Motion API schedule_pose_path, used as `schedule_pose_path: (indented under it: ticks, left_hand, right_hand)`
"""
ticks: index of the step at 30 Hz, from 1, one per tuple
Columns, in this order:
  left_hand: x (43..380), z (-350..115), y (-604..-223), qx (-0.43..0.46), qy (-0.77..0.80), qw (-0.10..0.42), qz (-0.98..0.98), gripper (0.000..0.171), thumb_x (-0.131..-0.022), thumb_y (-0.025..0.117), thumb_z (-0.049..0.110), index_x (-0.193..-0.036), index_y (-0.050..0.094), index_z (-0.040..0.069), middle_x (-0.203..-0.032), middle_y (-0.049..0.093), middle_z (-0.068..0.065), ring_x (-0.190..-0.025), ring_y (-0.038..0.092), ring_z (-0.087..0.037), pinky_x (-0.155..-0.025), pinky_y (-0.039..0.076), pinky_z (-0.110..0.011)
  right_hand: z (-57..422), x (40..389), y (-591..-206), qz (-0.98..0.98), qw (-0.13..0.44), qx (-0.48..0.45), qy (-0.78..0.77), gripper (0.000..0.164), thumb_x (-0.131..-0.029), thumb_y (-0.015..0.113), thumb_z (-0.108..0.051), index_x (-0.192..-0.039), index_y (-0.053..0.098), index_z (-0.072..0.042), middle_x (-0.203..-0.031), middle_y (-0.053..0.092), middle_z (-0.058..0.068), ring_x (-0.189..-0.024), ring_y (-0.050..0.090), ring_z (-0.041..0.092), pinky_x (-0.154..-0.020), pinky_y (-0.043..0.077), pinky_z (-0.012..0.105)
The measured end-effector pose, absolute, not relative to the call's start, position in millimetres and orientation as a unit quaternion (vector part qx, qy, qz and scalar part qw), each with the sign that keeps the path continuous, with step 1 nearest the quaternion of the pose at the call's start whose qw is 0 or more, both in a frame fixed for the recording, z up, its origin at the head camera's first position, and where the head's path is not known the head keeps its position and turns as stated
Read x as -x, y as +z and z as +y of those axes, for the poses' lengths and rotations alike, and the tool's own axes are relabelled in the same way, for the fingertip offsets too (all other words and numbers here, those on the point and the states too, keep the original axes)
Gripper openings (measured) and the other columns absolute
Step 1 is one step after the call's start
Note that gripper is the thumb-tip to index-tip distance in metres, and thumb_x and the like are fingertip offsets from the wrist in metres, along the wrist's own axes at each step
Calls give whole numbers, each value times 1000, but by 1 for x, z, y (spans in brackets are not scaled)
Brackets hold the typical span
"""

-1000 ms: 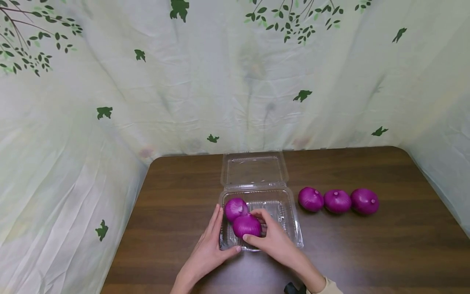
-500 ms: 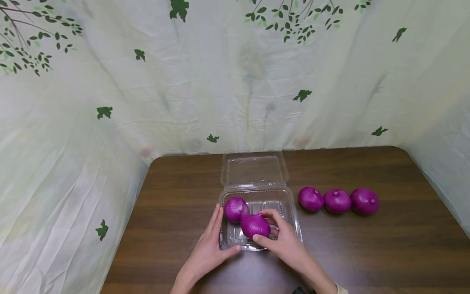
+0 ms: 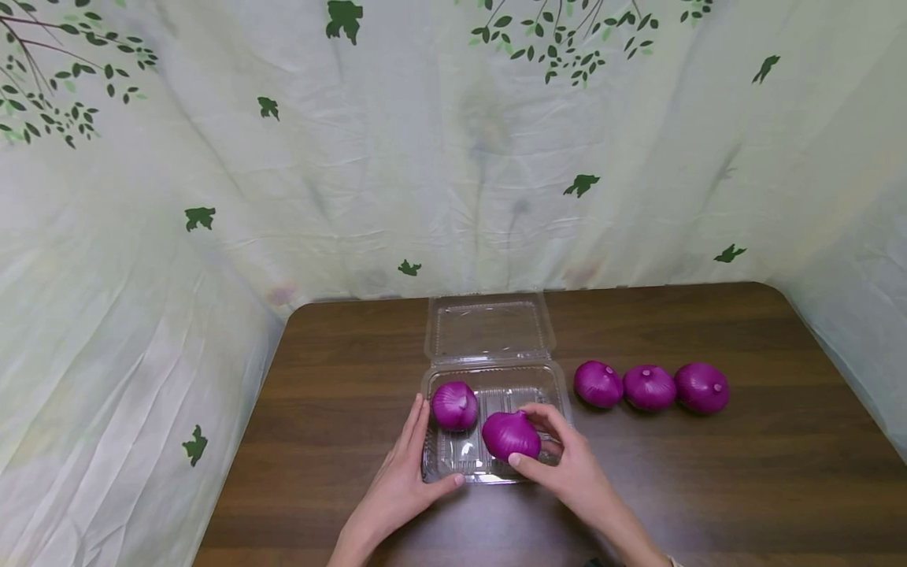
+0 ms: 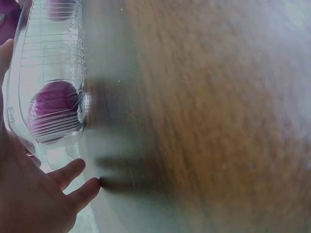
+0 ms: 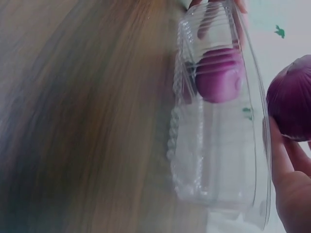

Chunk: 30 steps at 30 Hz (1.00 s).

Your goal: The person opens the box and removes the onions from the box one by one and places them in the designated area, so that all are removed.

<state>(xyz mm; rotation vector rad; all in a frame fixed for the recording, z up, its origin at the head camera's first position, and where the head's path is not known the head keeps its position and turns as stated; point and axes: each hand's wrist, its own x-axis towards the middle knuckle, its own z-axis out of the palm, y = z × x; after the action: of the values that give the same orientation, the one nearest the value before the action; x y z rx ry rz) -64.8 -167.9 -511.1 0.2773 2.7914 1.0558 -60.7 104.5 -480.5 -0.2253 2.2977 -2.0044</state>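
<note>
wooden table beneath; your right hand grips purple onion above clear tray; second onion left of grip; left hand, fingers straight, beside tray.

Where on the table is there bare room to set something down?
The table is bare left of the clear container and left hand, and right of the three-onion row; another patch lies in front of that row, right of the right hand. It's crowded at the container, with both hands and two onions.
</note>
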Motion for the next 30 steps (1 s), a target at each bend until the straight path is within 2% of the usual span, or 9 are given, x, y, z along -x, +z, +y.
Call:
schedule_pose_path:
  ticks: [4,8,12,18,20,24,30]
  left_hand:
    - [64,-169,-512,-90,352,73,929,119,-72,74,68,-159,1,32,-164,-5,15,-145,19,-24,-107,25,-65]
    - [64,-169,-512,-90,353,74,929,119,-73,76,64,-159,1,33,-164,-5,15,-145,18,-24,-106,24,-67]
    - [65,-168,-513,-90,353,71,929,119,-74,78,62,-159,0,33,-164,-4,13,-145,19,-26,-105,25,-68]
    - [65,-168,-512,-89,354,77,928,119,-73,78,61,-159,0,33,-164,-4,12,-145,19,-26,-106,24,-67]
    - [65,-169,-512,-88,354,77,928,119,-73,79,60,-159,0,33,-164,-4,12,-145,20,-27,-106,24,-67]
    - [65,-169,-511,-87,352,74,929,119,-73,79,60,-159,1,32,-164,-5,13,-145,20,-29,-106,25,-67]
    - [65,-168,-511,-88,351,78,929,119,-74,79,59,-159,1,32,-164,-5,14,-145,19,-28,-106,26,-67]
  right_hand:
    - [112,58,-481,750,35,67,-657,60,-78,84,-20,-131,56,-16,-128,59,-1,-120,55,19,-94,49,31]
    - [120,56,-481,746,11,68,-662,58,-79,82,-13,-130,55,-14,-127,59,3,-117,55,21,-93,50,32]
    - [127,54,-483,742,-5,55,-668,57,-80,81,-9,-131,55,-12,-128,58,5,-118,55,18,-93,49,30]
    - [135,46,-488,718,-14,35,-695,55,-83,75,1,-132,51,0,-128,57,16,-117,57,15,-91,50,28]
    - [137,44,-489,712,-16,30,-702,54,-84,74,2,-133,51,0,-127,57,17,-116,58,15,-91,51,28]
    - [143,40,-489,710,-28,24,-703,52,-85,73,2,-132,51,-1,-124,59,15,-114,59,15,-89,51,27]
    - [152,35,-489,699,-53,13,-713,49,-85,69,9,-130,50,4,-121,62,8,-112,60,12,-88,51,25]
